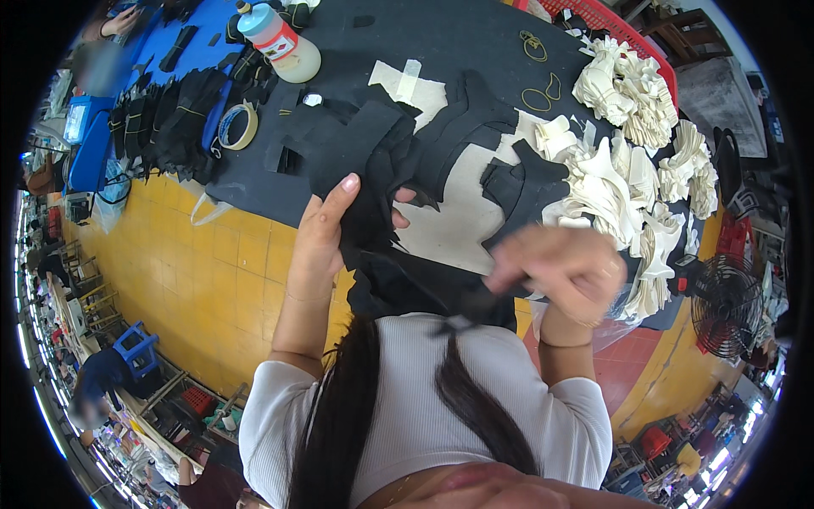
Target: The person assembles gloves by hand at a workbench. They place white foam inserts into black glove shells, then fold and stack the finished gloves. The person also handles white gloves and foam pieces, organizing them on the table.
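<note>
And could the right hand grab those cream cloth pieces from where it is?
Probably yes: the right hand is close to the cream cloth pieces, and nothing seems to block the way. It's blurred, though, so I can't tell whether it's free.

The counter is dark, with a blue stretch at its far left. Tied black bundles lie at the left, near a tape roll and an upright bottle with a blue top. Black pieces partly cover a pale sheet in the middle; yellow bands lie beyond, and cream pieces heap up along the right.
</note>
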A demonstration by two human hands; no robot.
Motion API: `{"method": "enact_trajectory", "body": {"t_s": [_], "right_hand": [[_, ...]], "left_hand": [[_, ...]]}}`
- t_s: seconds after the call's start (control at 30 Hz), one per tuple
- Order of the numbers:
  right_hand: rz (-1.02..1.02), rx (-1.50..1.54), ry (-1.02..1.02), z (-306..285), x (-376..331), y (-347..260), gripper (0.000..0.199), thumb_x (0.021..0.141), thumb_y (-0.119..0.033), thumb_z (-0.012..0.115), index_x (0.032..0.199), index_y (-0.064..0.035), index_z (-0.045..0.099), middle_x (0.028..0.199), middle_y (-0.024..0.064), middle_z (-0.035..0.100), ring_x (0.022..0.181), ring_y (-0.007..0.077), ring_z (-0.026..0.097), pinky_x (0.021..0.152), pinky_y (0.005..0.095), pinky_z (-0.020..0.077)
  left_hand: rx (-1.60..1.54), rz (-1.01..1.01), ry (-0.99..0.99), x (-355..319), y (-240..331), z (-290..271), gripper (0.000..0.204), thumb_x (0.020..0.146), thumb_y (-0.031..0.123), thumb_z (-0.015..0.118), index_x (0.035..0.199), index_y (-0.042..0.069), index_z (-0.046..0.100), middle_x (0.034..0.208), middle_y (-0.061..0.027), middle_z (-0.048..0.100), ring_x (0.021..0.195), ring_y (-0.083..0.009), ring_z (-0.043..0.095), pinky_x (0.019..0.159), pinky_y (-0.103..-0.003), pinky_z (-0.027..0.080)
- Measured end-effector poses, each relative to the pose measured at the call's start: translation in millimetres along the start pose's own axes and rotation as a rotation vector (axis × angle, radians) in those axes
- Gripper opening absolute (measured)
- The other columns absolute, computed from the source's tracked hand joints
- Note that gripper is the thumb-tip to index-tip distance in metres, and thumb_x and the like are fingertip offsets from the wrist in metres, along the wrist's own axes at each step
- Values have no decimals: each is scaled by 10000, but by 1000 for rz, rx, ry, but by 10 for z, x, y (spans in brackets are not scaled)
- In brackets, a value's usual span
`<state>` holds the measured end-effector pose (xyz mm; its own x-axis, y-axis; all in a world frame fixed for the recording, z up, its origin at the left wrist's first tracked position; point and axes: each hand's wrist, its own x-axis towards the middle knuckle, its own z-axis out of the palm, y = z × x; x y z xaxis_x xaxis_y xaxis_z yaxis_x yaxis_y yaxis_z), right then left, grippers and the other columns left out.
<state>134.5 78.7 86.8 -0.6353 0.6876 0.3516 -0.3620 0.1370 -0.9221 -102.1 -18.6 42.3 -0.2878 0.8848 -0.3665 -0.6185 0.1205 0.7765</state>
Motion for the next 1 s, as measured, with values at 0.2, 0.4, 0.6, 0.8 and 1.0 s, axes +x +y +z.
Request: {"method": "enact_trajectory", "body": {"t_s": [0.2, 0.4, 0.6, 0.8, 1.0], "right_hand": [[-244, 223, -375, -789, -345, -314, 125, 912, -19, 639, 858, 87, 677, 755, 213, 690, 644, 301, 709, 540, 392, 604], [305, -571, 95, -1030, -533, -59, 171, 892, -62, 687, 1049, 5, 705, 913, 80, 712, 723, 142, 698, 653, 244, 509], [443, -1012, 207, -1184, -210, 832, 165, 927, -46, 627, 1080, -26, 684, 833, 137, 689, 635, 208, 651, 650, 296, 487], [351, -1259, 174, -1143, -56, 930, 153, 880, -112, 690, 1025, -61, 683, 862, 72, 683, 781, 226, 605, 724, 368, 416], [431, -1567, 10, -1129, -10, 1007, 238, 831, -234, 752, 1024, -122, 668, 984, 17, 697, 991, 228, 599, 850, 471, 332]], "left_hand": [[97, 52, 7, 44, -22, -67, 428, 971, 242, 574, 1230, -99, 573, 1019, -239, 707, 775, -267, 718, 686, -334, 594], [110, 85, -5, 97, -44, -118, 399, 991, 241, 538, 1239, -70, 559, 1033, -253, 696, 770, -279, 715, 624, -329, 595], [148, 90, 29, 36, -44, -153, 424, 1003, 277, 529, 1268, -54, 537, 1034, -243, 689, 762, -267, 708, 603, -332, 601], [130, 68, 41, 40, -24, -201, 419, 1005, 277, 536, 1260, -55, 538, 1034, -236, 692, 783, -258, 719, 618, -329, 621], [98, 80, 40, 27, -8, -161, 408, 979, 224, 563, 1248, -82, 550, 1039, -263, 694, 771, -278, 717, 624, -335, 603]]}}
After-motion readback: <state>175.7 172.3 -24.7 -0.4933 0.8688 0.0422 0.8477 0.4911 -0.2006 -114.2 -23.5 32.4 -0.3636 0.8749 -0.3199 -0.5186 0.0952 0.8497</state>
